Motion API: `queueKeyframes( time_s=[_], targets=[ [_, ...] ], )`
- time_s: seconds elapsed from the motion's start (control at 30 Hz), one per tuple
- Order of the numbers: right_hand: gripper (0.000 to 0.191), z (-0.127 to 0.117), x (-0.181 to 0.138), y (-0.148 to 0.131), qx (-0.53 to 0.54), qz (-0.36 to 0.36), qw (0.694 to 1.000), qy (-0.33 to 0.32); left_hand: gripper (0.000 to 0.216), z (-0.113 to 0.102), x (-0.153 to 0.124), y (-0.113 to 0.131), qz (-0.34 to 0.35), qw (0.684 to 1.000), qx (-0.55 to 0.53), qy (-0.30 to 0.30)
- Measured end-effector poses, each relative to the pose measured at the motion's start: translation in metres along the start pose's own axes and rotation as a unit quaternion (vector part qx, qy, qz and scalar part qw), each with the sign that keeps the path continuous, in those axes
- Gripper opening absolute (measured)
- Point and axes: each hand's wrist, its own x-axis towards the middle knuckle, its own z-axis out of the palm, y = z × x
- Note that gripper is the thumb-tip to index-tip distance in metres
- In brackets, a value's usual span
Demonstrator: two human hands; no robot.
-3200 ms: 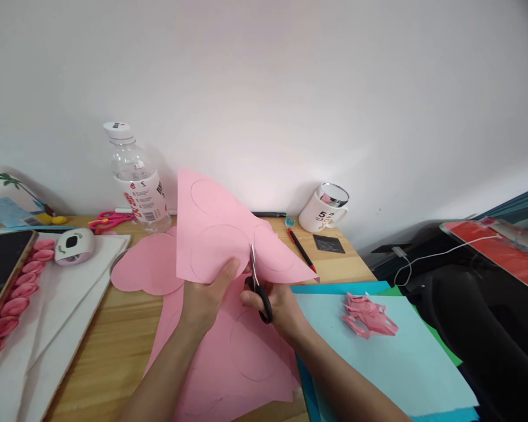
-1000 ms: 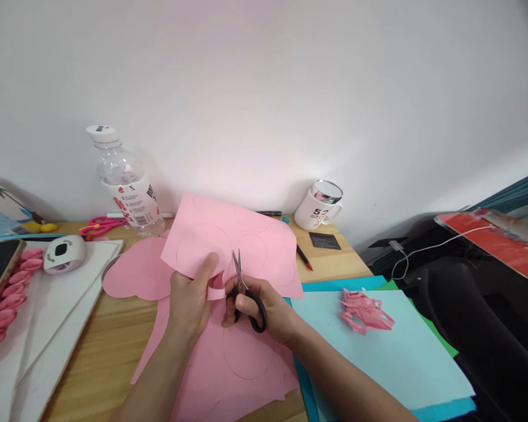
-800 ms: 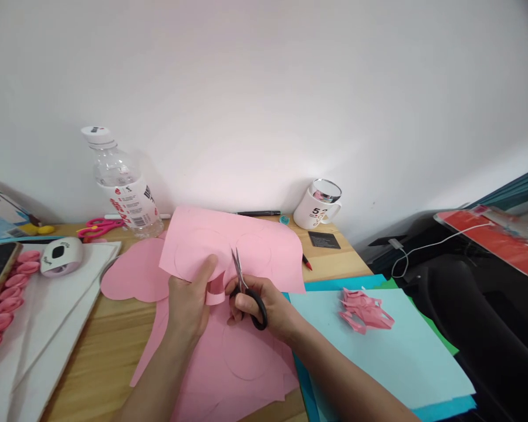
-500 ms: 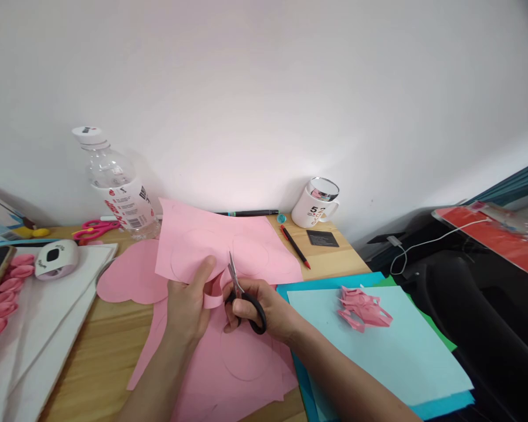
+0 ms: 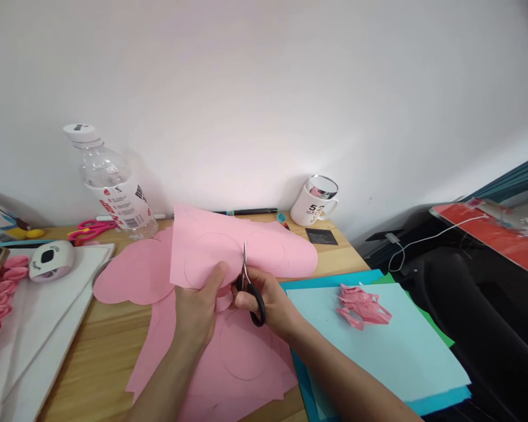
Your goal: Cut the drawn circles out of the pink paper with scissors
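Observation:
My left hand (image 5: 199,309) pinches the near edge of a pink paper sheet (image 5: 229,249) marked with pencilled circles, thumb on top, and holds it off the desk. My right hand (image 5: 270,302) grips black-handled scissors (image 5: 250,287) with the blades pointing up into the sheet beside a drawn circle. A cut strip of pink paper curls down between my two hands. Under them lie more pink sheets (image 5: 229,363) with drawn circles.
A clear water bottle (image 5: 112,187) and a white mug (image 5: 313,202) stand by the wall. Pink scissors (image 5: 90,227), a black pen (image 5: 246,211), a white punch (image 5: 47,259) and pink paper rolls (image 5: 0,293) lie left. Pink scraps (image 5: 363,305) rest on light-blue paper (image 5: 391,351).
The held sheet has been turned and lowered from upright to nearly flat. The scissors have cut further along the circle, and a curled strip now hangs at the cut.

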Motion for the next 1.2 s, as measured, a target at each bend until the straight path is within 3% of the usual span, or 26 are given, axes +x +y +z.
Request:
queueKeyframes(
  time_s=[0.37, 1.2],
  targets=[
    [0.048, 0.0006, -0.0010, -0.0079, -0.019, 0.004, 1.000, -0.024, 0.040, -0.0029, -0.0012, -0.0018, -0.004, 1.000, 0.025, -0.004],
    [0.040, -0.0019, 0.0009, 0.0003, 0.010, -0.003, 1.000, -0.006, 0.042, -0.0081, 0.0049, -0.0063, 0.008, 0.999, 0.051, -0.013]
  ],
)
